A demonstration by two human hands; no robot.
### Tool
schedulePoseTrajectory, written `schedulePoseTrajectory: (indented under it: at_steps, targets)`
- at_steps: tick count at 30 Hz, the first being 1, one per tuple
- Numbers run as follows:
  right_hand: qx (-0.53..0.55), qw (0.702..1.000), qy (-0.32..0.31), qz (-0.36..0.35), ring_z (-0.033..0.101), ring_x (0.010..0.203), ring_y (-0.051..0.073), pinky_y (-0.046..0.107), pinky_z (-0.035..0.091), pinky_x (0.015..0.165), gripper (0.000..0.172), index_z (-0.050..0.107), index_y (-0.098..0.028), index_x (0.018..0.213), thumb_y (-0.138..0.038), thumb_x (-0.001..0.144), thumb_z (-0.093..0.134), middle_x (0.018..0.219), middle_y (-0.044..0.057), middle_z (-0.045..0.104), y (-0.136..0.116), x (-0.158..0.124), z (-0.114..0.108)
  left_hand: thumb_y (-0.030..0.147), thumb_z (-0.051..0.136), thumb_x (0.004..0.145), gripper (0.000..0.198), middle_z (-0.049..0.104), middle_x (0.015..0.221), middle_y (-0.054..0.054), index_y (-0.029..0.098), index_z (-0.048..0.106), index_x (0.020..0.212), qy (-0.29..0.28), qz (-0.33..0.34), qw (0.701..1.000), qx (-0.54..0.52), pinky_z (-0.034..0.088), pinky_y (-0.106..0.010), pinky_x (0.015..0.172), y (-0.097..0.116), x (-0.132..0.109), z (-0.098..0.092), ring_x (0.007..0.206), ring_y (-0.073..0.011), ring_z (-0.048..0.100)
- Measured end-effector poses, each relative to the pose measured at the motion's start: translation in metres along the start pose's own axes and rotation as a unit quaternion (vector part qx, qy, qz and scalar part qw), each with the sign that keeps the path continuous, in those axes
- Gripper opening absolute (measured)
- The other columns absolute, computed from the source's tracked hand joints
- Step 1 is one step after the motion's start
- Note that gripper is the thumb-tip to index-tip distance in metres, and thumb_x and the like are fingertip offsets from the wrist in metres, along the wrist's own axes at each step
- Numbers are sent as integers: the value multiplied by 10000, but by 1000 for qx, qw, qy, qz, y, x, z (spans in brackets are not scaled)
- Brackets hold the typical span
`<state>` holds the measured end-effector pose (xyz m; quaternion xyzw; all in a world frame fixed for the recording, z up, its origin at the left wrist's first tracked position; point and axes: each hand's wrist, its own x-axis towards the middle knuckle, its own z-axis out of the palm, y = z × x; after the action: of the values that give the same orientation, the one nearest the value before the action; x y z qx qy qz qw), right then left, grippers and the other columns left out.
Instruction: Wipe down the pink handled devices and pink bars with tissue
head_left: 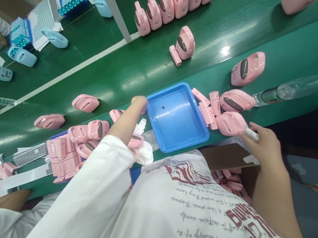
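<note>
My left hand (139, 103) is bent down at the left rim of a shallow blue tray (159, 146); its fingers are mostly hidden, so whether it grips anything is unclear. Between the fingers of my right hand (267, 143) is a small white wad (252, 134), perhaps cloth or tissue. The fingertips come up to a pink handled plastic device (231, 123), and touch is hard to judge. Another pink device (237, 100) with a dark oval window lies just behind it. Several small pink blocks (207, 113) lie between these devices and the tray.
A clear plastic bottle (294, 89) lies at the right. Pink blocks (64, 159) are piled at the left, near crumpled white tissue (145, 153). Pink devices (153, 11) stand in a row across the green conveyor (111, 78). An open carton (228, 155) sits below the table edge.
</note>
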<state>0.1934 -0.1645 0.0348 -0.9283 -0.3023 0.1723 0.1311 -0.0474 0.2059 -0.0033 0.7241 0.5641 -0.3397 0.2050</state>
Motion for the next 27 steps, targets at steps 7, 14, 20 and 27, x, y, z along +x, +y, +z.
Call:
schedulePoseTrajectory:
  at_steps: [7,14,20,27]
  targets:
    - [-16,998,-11,62,594,906,282,355,431,745,377,635,-144,1096,-312,771,543,987,149,650,-7,16,29,152,764,629,387,684,1044,-219,76,693,1002,35,-66,997,36,505,-397,870,-14,-34,16,1077,-339,622]
    - [10,997,-8,77,610,810,288,366,445,719,284,665,-187,930,-310,692,571,839,112,662,0,25,-1,180,704,674,301,688,1019,-234,87,680,958,104,-36,988,-105,493,-392,824,-39,-66,35,1012,-354,643]
    - [85,996,21,31,631,801,360,480,491,714,216,640,-273,799,-341,596,609,755,114,653,-12,39,-33,318,524,841,414,674,1067,-113,148,521,1219,201,53,921,-329,477,-230,609,-68,-120,39,777,-167,670]
    - [118,987,-18,-106,611,734,313,454,487,714,50,592,-275,670,-268,622,581,663,84,610,-117,87,-22,400,737,649,464,662,903,-30,170,602,1030,258,242,572,-740,453,-194,542,-76,-182,25,640,-100,606]
